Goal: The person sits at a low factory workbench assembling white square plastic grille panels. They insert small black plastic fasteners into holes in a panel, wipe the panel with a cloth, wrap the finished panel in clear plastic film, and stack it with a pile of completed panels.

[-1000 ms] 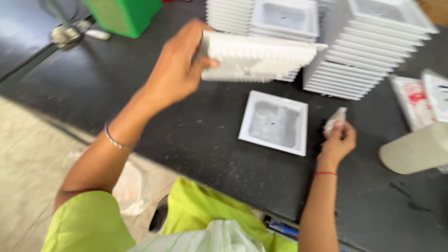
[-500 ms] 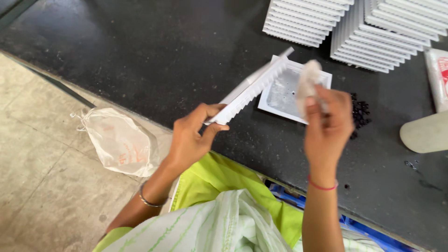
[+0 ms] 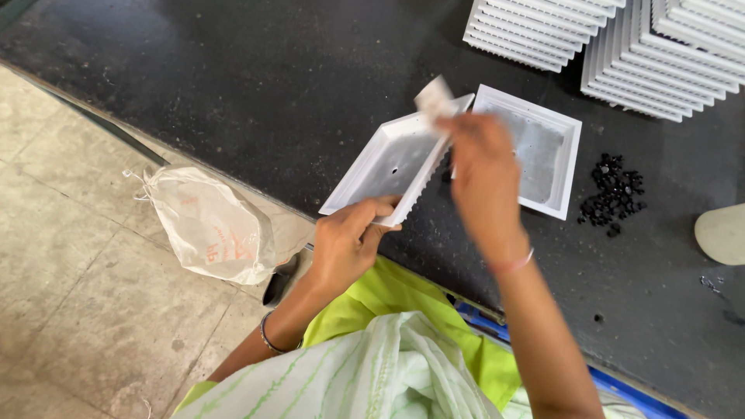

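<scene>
The left hand (image 3: pixel 353 240) grips a white tray (image 3: pixel 392 163) by its edge. The right hand (image 3: pixel 479 167), fingers pinching a cloth (image 3: pixel 433 99), wipes it. One tray (image 3: pixel 535 147) lies on the desk (image 3: pixel 233 77); stacks (image 3: pixel 621 39) wait.

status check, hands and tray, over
Left hand grips white tray by its edge. Right hand holds small cloth over it. Second tray behind, nothing blocking.

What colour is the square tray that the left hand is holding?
White, as the head view shows: the square tray held in the left hand is plain white plastic.
</scene>
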### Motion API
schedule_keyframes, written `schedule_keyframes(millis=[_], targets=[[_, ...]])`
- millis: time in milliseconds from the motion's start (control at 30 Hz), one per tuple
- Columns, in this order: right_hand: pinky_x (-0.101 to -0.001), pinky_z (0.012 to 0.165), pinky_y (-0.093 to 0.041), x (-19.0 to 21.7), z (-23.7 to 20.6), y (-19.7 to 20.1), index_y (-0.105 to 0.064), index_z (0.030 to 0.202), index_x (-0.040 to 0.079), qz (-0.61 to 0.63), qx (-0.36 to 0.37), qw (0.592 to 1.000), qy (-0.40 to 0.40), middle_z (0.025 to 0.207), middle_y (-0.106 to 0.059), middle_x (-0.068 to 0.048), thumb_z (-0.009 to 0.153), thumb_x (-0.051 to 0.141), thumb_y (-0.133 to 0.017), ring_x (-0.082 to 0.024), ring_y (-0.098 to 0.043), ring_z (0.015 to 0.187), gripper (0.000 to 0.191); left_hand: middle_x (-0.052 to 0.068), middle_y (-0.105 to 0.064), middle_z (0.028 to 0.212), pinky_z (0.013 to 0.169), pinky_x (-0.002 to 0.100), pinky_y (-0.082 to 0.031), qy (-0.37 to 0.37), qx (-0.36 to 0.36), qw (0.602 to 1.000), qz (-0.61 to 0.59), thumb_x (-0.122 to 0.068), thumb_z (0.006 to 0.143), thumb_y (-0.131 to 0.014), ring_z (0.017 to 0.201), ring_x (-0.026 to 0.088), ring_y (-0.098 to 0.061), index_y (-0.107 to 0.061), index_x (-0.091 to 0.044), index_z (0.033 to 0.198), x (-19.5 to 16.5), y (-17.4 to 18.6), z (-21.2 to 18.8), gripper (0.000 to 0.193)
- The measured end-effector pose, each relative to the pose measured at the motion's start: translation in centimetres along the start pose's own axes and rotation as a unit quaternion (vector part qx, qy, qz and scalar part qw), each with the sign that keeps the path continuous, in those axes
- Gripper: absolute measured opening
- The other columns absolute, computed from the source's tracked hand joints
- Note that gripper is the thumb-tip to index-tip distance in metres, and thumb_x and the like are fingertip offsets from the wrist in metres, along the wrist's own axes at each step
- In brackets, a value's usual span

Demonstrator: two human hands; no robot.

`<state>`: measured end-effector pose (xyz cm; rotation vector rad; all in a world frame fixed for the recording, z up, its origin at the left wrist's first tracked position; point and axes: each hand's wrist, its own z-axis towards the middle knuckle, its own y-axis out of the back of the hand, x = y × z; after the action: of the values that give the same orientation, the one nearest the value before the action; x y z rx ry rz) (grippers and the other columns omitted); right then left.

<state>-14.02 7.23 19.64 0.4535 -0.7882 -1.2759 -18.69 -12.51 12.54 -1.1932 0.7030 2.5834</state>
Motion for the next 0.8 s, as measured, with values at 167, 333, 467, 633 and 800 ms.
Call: schedule_keyframes(millis=[167, 333, 467, 633, 800], targets=[[-0.0405, 0.074, -0.052, -0.8, 0.1, -0.2, -0.074, 0.124, 0.01, 0.093, 0.002, 0.992, -0.085, 0.107, -0.066, -0.015, 0.093, -0.012, -0.06, -0.031, -0.066, 0.089, 0.041, 0.006, -0.078, 0.114, 0.068, 0.031, -0.061, -0.016, -0.009, 0.999, 0.036, 0.014, 0.083, -0.065, 0.088, 0.023, -0.078, -0.059, -0.005, 0.098, -0.2, 0.1, 0.2, 0.024], [-0.0403, 0.082, -0.057, 5.4, -4.0, 0.0, -0.072, 0.125, 0.01, 0.114, -0.015, 0.993, 0.001, 0.111, -0.067, -0.013, 0.091, -0.009, -0.063, -0.031, -0.068, 0.098, 0.04, 0.006, -0.077, 0.105, 0.073, 0.03, -0.063, 0.011, -0.005, 1.0, 0.016, 0.015, 0.083, -0.063, 0.09, 0.022, -0.08, -0.062, -0.004, 0.101, -0.2, 1.0, 0.3, 0.026], [-0.0407, 0.081, -0.054, 3.0, -1.3, 0.4, -0.074, 0.124, 0.009, 0.039, -0.006, 0.999, -0.029, 0.11, -0.069, -0.013, 0.095, -0.009, -0.064, -0.031, -0.067, 0.097, 0.035, 0.008, -0.077, 0.113, 0.071, 0.028, -0.063, 0.014, 0.005, 1.0, -0.003, 0.012, 0.087, -0.068, 0.091, 0.022, -0.08, -0.058, -0.003, 0.1, -0.1, 1.3, 0.2, 0.022], [-0.0382, 0.082, -0.055, 1.8, 0.1, 0.6, -0.074, 0.119, 0.011, 0.059, -0.007, 0.997, -0.041, 0.111, -0.071, -0.01, 0.098, -0.006, -0.063, -0.029, -0.068, 0.096, 0.028, 0.005, -0.078, 0.112, 0.068, 0.029, -0.062, 0.02, 0.009, 1.0, 0.017, 0.009, 0.087, -0.071, 0.089, 0.021, -0.08, -0.059, -0.004, 0.098, 0.1, 1.3, 0.1, 0.021], [-0.0394, 0.082, -0.056, 4.7, -2.8, 0.7, -0.073, 0.118, 0.007, 0.036, 0.024, 0.999, -0.002, 0.111, -0.071, -0.01, 0.087, -0.008, -0.062, -0.031, -0.068, 0.096, 0.037, 0.007, -0.077, 0.113, 0.074, 0.034, -0.061, -0.009, 0.005, 0.998, 0.061, 0.014, 0.08, -0.063, 0.092, 0.027, -0.076, -0.062, -0.005, 0.098, 0.3, 1.3, -0.2, 0.026]])
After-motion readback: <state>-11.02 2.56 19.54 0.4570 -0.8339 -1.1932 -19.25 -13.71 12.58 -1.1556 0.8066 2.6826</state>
